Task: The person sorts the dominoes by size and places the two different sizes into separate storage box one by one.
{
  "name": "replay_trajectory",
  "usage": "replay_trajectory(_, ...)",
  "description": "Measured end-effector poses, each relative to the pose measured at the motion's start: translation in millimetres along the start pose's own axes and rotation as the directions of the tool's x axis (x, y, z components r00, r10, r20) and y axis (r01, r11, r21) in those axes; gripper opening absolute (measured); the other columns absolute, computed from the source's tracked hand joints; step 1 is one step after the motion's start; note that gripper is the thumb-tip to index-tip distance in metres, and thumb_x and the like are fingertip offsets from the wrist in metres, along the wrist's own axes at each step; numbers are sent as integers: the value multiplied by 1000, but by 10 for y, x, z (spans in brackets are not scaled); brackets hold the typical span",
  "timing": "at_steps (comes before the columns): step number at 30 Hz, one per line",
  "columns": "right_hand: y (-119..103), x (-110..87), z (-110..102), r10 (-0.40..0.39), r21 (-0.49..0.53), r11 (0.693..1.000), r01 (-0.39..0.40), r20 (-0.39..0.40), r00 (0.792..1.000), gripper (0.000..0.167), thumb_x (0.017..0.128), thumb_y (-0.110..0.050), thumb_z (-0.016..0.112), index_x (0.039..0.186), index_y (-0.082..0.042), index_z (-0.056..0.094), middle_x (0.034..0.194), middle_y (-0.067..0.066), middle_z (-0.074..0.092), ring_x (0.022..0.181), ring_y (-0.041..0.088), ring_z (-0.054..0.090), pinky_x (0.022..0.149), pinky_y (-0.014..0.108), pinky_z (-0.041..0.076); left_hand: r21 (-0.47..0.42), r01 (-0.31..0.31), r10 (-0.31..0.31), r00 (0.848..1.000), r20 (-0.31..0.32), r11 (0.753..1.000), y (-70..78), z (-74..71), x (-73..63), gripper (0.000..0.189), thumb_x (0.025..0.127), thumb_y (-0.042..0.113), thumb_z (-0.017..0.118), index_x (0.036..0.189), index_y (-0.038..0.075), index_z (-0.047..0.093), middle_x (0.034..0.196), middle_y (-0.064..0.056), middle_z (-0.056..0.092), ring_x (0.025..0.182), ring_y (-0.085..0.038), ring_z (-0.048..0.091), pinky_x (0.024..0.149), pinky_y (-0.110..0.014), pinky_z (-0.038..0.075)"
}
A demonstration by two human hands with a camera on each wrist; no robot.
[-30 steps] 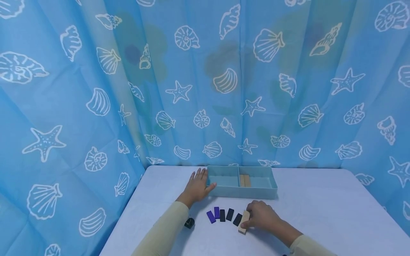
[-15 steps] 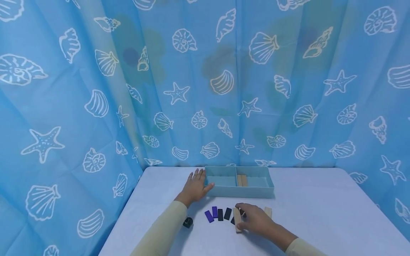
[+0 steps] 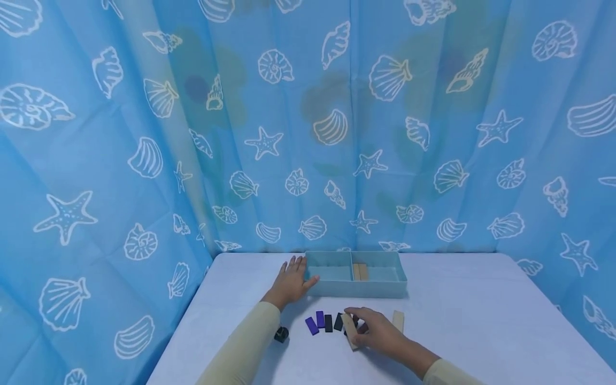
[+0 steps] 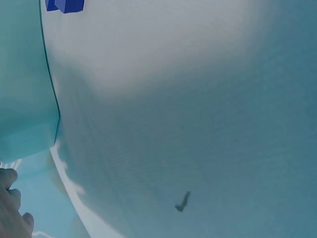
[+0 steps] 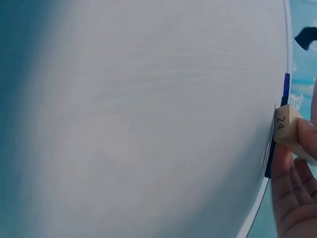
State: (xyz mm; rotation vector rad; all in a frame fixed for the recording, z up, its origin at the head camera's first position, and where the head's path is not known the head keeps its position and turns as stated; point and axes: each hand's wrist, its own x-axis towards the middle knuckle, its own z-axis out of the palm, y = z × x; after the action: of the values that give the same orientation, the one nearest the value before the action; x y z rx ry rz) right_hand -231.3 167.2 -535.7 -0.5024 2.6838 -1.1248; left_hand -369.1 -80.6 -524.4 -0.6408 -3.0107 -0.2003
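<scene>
My left hand rests against the left end of a two-compartment pale blue-green box, fingers stretched out and thumb by its front wall. In the right hand a pale wooden block is gripped between thumb and fingers, tilted over the black blocks. The right wrist view shows "24" written on the end of this wooden block. To the left lie two purple blocks. A second wooden block lies just right of the right hand, partly hidden by it.
Two wooden pieces lie in the box's right compartment, against the divider. A small black object sits beside the left forearm. A white cloth covers the table; a blue seashell curtain hangs behind and at the left.
The right hand has shifted slightly left, turning the wooden block from a right lean to a left lean over the black blocks. A second wooden block has come into view. The left hand stays at the box.
</scene>
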Motion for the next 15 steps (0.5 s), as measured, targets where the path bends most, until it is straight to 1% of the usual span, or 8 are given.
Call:
replay_trajectory(4,61,32,29,13,104,994,-13,8,1000,64,83,-13,77,140,-7,50,109,3,60,86,15,62,68,30,54,-10,-3,4,1000,11,1000,-31,38,-26,87,96,68,25,154,3,22,157,-14,26,145,-33,16,115,-51,15)
replay_trajectory(7,72,64,-3,42,147,988,-39,-14,999,65,84,-11,76,142,-8,48,110,4,59,87,16,61,67,30,54,-1,-8,8,1000,14,1000,-40,52,-44,82,98,62,32,154,3,22,158,-14,24,146,-32,15,116,-50,13)
replay_trajectory(9,67,99,-66,74,190,980,-64,-44,996,66,84,-8,74,144,-7,45,111,6,58,87,17,62,67,31,55,16,-23,23,1000,-1,1000,-41,46,-36,81,99,61,33,153,2,23,158,-13,24,146,-31,15,116,-49,12)
replay_trajectory(12,49,161,-202,124,270,958,-95,-94,988,70,84,-4,73,147,-8,42,113,9,56,87,18,61,67,31,57,50,-47,48,999,-25,998,-37,21,-10,80,99,61,34,153,2,25,158,-13,24,146,-30,16,116,-49,12)
replay_trajectory(15,34,221,-351,149,324,941,-100,-129,980,73,85,-2,72,149,-9,39,116,11,53,86,19,62,67,32,58,91,-60,62,998,-20,994,-35,-17,28,81,98,62,31,152,2,26,158,-13,24,146,-30,15,117,-47,11)
